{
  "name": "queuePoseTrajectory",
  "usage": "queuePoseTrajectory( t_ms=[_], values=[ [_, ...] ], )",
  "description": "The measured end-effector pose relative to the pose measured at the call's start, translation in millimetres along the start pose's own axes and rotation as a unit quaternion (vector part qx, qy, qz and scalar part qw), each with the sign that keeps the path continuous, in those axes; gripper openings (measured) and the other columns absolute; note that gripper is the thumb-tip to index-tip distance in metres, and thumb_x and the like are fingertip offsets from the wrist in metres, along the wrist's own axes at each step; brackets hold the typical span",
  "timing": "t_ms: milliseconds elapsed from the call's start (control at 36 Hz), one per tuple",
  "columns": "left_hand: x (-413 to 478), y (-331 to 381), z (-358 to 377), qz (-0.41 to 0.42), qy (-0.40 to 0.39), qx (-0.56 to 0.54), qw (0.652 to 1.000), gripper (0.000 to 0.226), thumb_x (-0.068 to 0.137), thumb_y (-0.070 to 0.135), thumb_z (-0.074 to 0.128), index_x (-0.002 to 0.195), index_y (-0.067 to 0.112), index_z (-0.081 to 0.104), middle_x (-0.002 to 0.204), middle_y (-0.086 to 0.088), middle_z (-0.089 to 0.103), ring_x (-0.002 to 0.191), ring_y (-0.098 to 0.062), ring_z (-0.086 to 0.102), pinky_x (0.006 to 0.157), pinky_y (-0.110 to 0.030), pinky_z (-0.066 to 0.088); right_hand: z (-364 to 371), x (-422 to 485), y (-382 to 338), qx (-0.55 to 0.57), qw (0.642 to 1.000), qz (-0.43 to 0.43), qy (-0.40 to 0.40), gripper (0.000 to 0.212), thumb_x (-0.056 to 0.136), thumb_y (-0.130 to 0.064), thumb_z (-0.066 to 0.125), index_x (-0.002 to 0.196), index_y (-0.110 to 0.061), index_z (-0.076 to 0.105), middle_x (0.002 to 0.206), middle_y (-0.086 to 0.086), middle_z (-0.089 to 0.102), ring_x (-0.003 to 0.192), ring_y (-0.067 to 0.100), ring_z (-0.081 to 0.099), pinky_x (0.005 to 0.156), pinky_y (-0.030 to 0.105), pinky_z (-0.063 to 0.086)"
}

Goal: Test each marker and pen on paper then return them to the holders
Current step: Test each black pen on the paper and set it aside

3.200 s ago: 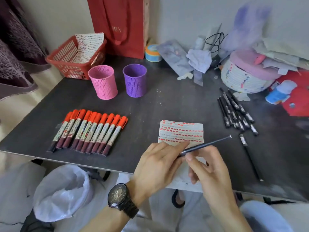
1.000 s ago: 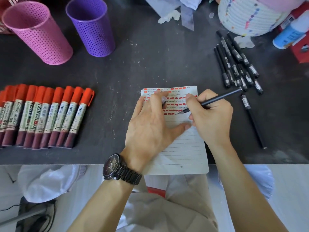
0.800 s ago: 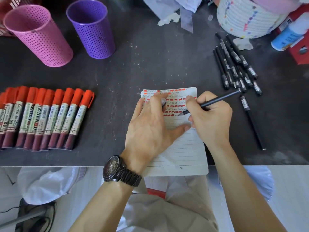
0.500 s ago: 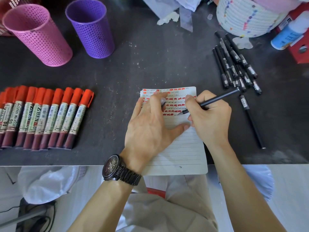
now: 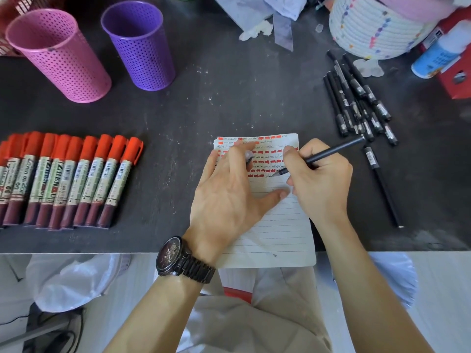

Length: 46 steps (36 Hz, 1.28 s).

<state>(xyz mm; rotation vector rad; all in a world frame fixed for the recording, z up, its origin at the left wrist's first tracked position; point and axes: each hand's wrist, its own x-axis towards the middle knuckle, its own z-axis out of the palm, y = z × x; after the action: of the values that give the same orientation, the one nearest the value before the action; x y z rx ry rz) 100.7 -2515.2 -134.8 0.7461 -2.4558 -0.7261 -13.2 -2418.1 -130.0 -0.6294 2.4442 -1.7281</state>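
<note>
The right hand (image 5: 318,179) pinches a black pen (image 5: 322,157) between curled fingers, its tip touching the lined paper (image 5: 277,225) at the table's near edge. The left hand (image 5: 226,197) lies flat on the paper, fingers straight and spread, with a capsule-like piece between two fingers. A watch (image 5: 178,258) circles its wrist. Red markers (image 5: 71,179) lie left, the pink holder (image 5: 58,54) and purple holder (image 5: 139,44) far left.

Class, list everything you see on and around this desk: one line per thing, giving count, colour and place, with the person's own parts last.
Markers: about ten, red caps, row at left.
Holders: pink, purple, far left.
Pens: several, black, pile at right.
Loose pen: one, black, right of paper.
Paper: one, white lined, red marks on top, front edge.
Basket: one, white, far right.
Bottle: one, blue-white, far right.
Watch: one, dark, left wrist.
Left hand: flat on paper.
Right hand: grip on black pen.
</note>
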Motion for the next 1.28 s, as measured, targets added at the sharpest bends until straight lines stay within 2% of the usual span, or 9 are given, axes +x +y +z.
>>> queuePoseTrajectory(
  t_ms=[139, 417, 611, 778, 861, 944, 1083, 1167, 1278],
  values=[
    [0, 0, 0, 0.006, 0.004, 0.0, 1.0, 0.078, 0.069, 0.066, 0.08, 0.118, 0.013, 0.051, 0.103, 0.019, 0.045, 0.106, -0.001, 0.041, 0.1, -0.046, 0.052, 0, 0, 2, -0.004, 1.0, -0.006, 0.004, 0.035, 0.091, -0.017, 0.07, 0.06, -0.016, 0.054, 0.049, -0.006, 0.063, 0.041, 0.002, 0.059, 0.047, 0.011, 0.04],
    [-1, -1, 0, 0.012, 0.0, 0.0, 1.0, 0.077, 0.071, 0.066, 0.079, 0.118, 0.012, 0.05, 0.108, 0.013, 0.058, 0.108, -0.002, 0.041, 0.099, -0.045, 0.052, -1, 0, 2, -0.011, 1.0, -0.01, 0.008, 0.035, 0.092, -0.017, 0.07, 0.061, -0.018, 0.053, 0.051, -0.004, 0.063, 0.042, 0.002, 0.058, 0.047, 0.011, 0.04],
    [1, -2, -1, 0.008, -0.016, -0.013, 1.0, 0.076, 0.073, 0.063, 0.079, 0.125, 0.014, 0.051, 0.105, 0.016, 0.054, 0.111, 0.0, 0.041, 0.106, -0.046, 0.047, -1, 1, -2, 0.05, 0.998, 0.016, 0.042, 0.041, 0.094, -0.032, 0.071, 0.064, -0.011, 0.052, 0.051, 0.006, 0.059, 0.041, 0.007, 0.058, 0.046, 0.022, 0.044],
    [0, 0, -9, 0.006, -0.034, -0.076, 0.996, 0.021, 0.098, 0.027, 0.048, 0.117, 0.017, 0.05, 0.117, 0.012, 0.06, 0.114, -0.006, 0.045, 0.107, -0.045, 0.041, -10, 1, -11, 0.148, 0.987, 0.05, 0.027, 0.038, 0.101, -0.035, 0.057, 0.074, -0.009, 0.06, 0.051, 0.0, 0.058, 0.045, 0.013, 0.051, 0.048, 0.021, 0.041],
    [0, -1, -13, 0.008, -0.051, -0.084, 0.995, 0.025, 0.103, 0.025, 0.038, 0.122, 0.017, 0.052, 0.135, 0.009, 0.057, 0.131, -0.009, 0.042, 0.112, -0.043, 0.035, -21, -2, -15, 0.258, 0.963, 0.066, -0.037, 0.021, 0.094, -0.027, 0.056, 0.084, -0.012, 0.065, 0.064, 0.008, 0.061, 0.048, 0.02, 0.051, 0.046, 0.025, 0.037],
    [0, -2, -12, 0.033, -0.047, -0.06, 0.997, 0.028, 0.107, 0.024, 0.041, 0.125, 0.01, 0.057, 0.141, 0.003, 0.057, 0.139, -0.018, 0.043, 0.114, -0.044, 0.034, -25, -11, -13, 0.286, 0.952, 0.083, -0.066, 0.01, 0.089, -0.027, 0.057, 0.083, -0.023, 0.064, 0.069, 0.009, 0.064, 0.047, 0.022, 0.052, 0.046, 0.025, 0.038],
    [-1, -5, -6, 0.058, 0.013, -0.03, 0.998, 0.028, 0.104, 0.027, 0.045, 0.108, 0.01, 0.066, 0.122, 0.0, 0.062, 0.109, -0.025, 0.056, 0.091, -0.044, 0.048, -23, -20, -9, 0.254, 0.963, 0.089, -0.032, 0.015, 0.09, -0.037, 0.058, 0.076, -0.032, 0.06, 0.064, 0.011, 0.066, 0.044, 0.018, 0.049, 0.044, 0.023, 0.037],
    [-1, -6, -6, 0.051, 0.027, -0.023, 0.998, 0.033, 0.104, 0.034, 0.042, 0.117, 0.019, 0.068, 0.111, 0.004, 0.06, 0.095, -0.021, 0.052, 0.081, -0.042, 0.047, -23, -18, -10, 0.261, 0.961, 0.09, -0.011, 0.019, 0.091, -0.038, 0.06, 0.074, -0.03, 0.061, 0.06, 0.009, 0.064, 0.043, 0.018, 0.048, 0.043, 0.022, 0.036],
    [0, -8, -7, 0.05, -0.004, -0.006, 0.999, 0.042, 0.102, 0.034, 0.041, 0.136, 0.023, 0.061, 0.108, 0.007, 0.064, 0.096, -0.019, 0.049, 0.084, -0.037, 0.045, -24, -18, -8, 0.265, 0.96, 0.089, -0.008, 0.022, 0.097, -0.029, 0.057, 0.075, -0.024, 0.059, 0.055, 0.003, 0.06, 0.043, 0.015, 0.046, 0.043, 0.021, 0.035]
  ],
)
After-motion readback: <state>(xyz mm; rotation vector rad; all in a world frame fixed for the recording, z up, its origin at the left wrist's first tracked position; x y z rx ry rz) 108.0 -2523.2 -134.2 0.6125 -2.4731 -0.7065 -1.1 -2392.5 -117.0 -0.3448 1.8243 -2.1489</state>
